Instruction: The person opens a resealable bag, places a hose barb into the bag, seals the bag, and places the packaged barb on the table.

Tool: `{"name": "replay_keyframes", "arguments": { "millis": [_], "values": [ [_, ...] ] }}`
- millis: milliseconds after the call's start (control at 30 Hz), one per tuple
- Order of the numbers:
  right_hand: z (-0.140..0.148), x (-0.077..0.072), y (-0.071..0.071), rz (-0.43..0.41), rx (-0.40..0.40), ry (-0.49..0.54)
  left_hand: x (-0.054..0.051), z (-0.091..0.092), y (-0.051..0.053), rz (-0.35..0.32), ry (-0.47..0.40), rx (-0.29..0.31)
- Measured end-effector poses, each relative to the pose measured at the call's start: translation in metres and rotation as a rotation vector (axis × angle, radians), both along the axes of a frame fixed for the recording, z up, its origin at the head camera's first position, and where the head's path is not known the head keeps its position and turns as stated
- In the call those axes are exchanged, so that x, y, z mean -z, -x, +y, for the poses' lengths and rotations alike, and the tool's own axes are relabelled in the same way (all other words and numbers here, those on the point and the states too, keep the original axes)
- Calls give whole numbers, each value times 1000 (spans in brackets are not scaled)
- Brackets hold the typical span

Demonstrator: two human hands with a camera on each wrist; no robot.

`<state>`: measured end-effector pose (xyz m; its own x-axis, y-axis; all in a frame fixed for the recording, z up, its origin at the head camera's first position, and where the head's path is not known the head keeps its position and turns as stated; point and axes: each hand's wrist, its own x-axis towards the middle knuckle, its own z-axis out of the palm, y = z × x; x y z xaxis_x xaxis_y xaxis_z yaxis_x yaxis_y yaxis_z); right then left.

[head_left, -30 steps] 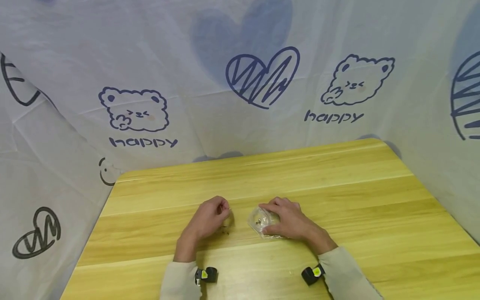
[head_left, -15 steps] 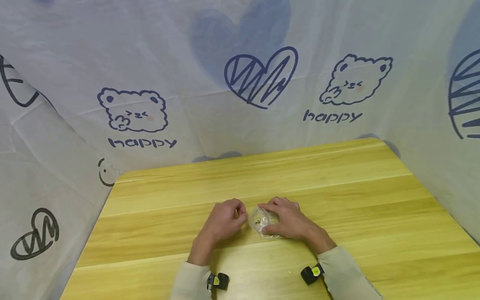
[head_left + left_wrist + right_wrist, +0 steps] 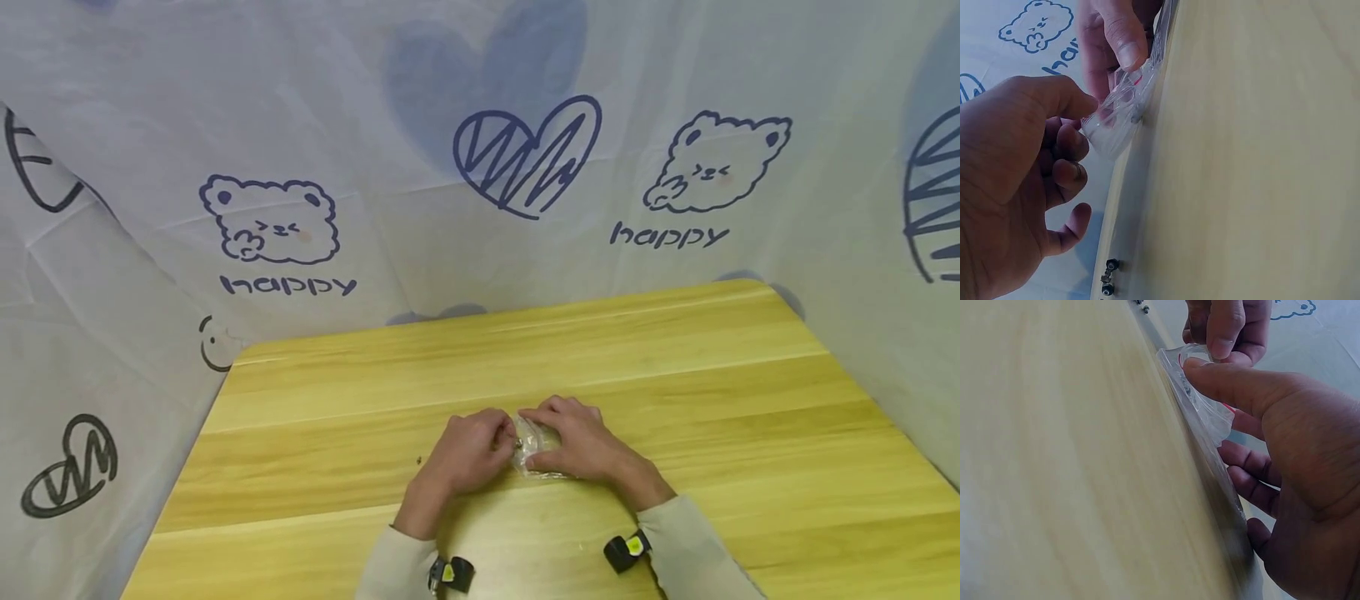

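A clear plastic zip bag [image 3: 531, 442] with a red line at its mouth lies on the table, holding small metal screws [image 3: 517, 444]. My right hand [image 3: 581, 437] grips the bag between the thumb on the near side and the fingers on the far side, bulging its mouth. At the bag's left end is my left hand [image 3: 474, 450], thumb and forefinger pinched together at the mouth. A small screw seems to be between those fingertips, mostly hidden by them. The left wrist view shows the bag's edge [image 3: 1100, 128] touching the left fingertips.
A few small loose screws [image 3: 1110, 275] lie on the wooden table [image 3: 300, 467], left of the left hand. Behind the table hangs a white printed cloth [image 3: 405, 250]. A black wrist strap [image 3: 452, 573] sits at the left cuff, another strap [image 3: 626, 550] at the right.
My left hand has moved right, from beside the loose screws to the bag's mouth, fingertips still pinched. The right hand and the bag have stayed almost in place.
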<state>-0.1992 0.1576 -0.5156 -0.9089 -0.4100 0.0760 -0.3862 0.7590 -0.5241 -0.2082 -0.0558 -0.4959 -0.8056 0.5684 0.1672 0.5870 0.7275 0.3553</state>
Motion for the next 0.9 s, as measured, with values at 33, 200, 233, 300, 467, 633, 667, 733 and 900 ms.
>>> {"name": "replay_keyframes", "arguments": {
  "millis": [33, 200, 233, 300, 467, 633, 667, 733, 900],
  "values": [
    [0, 0, 0, 0, -1, 1, -1, 0, 0, -3, -6, 1],
    [0, -1, 0, -11, -4, 4, -4, -9, 3, -73, -59, -32],
    [-1, -1, 0, -12, -3, 4, -5, -12, 4, -92, -69, -42],
    [-1, 0, 0, -14, -2, 5, -7, -19, 6, -132, -88, -61],
    [-1, 1, 0, -8, 2, -2, -13, -38, 11, -224, -110, -84],
    [-1, 1, 1, -10, 0, 3, -17, -54, 15, -262, -121, -115],
    [-1, 0, 1, -9, -1, 4, -18, -57, 15, -268, -124, -120],
    [0, 0, 1, -8, -3, 5, -19, -61, 15, -275, -129, -125],
    [0, -1, 0, -16, -7, 11, -23, -67, 14, -311, -138, -150]
  ]
}}
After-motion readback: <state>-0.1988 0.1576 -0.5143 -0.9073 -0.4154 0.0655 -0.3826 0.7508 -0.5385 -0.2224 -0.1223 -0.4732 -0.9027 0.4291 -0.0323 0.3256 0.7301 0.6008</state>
